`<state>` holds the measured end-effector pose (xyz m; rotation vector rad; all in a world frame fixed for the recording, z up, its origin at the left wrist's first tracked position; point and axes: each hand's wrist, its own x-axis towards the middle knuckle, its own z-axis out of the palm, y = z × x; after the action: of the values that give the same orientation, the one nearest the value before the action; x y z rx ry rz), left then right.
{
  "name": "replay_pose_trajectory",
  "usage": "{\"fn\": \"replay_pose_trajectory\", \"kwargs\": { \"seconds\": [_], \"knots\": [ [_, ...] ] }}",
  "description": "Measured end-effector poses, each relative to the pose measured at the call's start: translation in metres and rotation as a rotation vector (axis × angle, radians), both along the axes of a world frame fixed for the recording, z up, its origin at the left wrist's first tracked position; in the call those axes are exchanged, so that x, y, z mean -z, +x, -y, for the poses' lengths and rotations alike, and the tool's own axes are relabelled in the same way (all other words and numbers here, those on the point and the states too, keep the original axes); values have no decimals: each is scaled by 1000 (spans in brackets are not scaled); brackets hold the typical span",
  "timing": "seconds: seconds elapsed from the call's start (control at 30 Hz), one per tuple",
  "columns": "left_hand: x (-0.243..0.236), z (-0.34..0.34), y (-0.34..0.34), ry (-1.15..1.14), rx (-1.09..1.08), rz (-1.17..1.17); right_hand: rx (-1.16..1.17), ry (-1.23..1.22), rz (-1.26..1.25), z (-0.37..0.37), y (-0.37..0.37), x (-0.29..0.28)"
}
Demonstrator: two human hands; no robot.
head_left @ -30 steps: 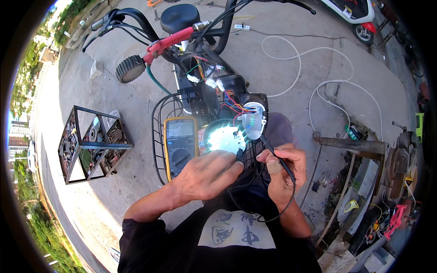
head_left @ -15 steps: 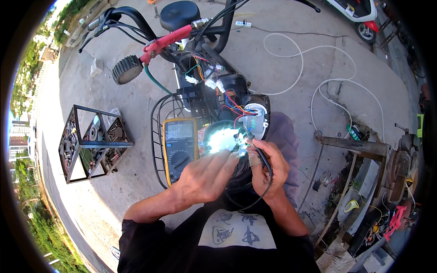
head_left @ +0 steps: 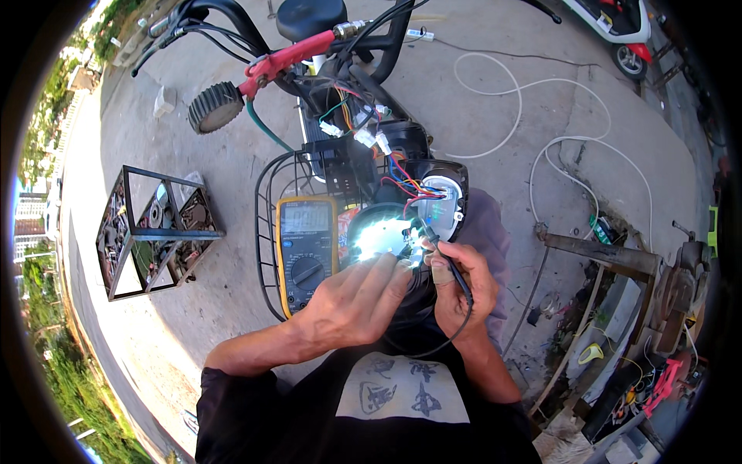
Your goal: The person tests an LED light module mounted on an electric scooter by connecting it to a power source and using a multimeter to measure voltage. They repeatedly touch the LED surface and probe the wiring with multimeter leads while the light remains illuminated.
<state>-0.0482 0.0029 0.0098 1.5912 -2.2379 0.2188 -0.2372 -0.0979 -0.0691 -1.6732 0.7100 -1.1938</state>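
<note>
A yellow-edged multimeter [head_left: 305, 228] stands in a black wire basket [head_left: 267, 286] on the electric bike's front. Beside it a lamp with a glaring lit disc [head_left: 375, 238] faces up. My left hand [head_left: 352, 305] is at the disc's lower edge, fingers bent together; what they hold is hidden. My right hand [head_left: 468, 286] grips a black test probe [head_left: 450, 260], its thumb wrapped in something beige, the probe pointing toward the disc's right side and the white housing above. Red, blue and yellow wires enter that housing [head_left: 440, 205]; white connectors [head_left: 363, 138] hang higher up.
A metal frame bin [head_left: 133, 236] of parts stands on concrete at left. Handlebars [head_left: 247, 35] and seat [head_left: 313, 19] are at top. A white scooter [head_left: 603, 23], looped white cable [head_left: 518, 89] and a rusty bench with vise [head_left: 680, 282] and tools lie at right.
My right hand has moved left with the probe, bringing it close to the lit disc and my left fingers. My left hand stays at the disc; the view has shifted slightly.
</note>
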Motion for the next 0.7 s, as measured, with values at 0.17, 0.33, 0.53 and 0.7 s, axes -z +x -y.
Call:
{"fn": "replay_pose_trajectory", "kwargs": {
  "seconds": [0.17,0.33,0.53,0.7],
  "knots": [
    [2,-1,-1,9,-13,0,-8,-22,-1,4,-1,-5],
    [2,0,-1,11,-18,-1,-2,8,6,6,0,-13],
    [2,1,-1,10,-29,3,-20,19,-3,6,-1,-12],
    [2,0,-1,17,-28,9,-22,30,0,4,-1,-10]
  ]
}}
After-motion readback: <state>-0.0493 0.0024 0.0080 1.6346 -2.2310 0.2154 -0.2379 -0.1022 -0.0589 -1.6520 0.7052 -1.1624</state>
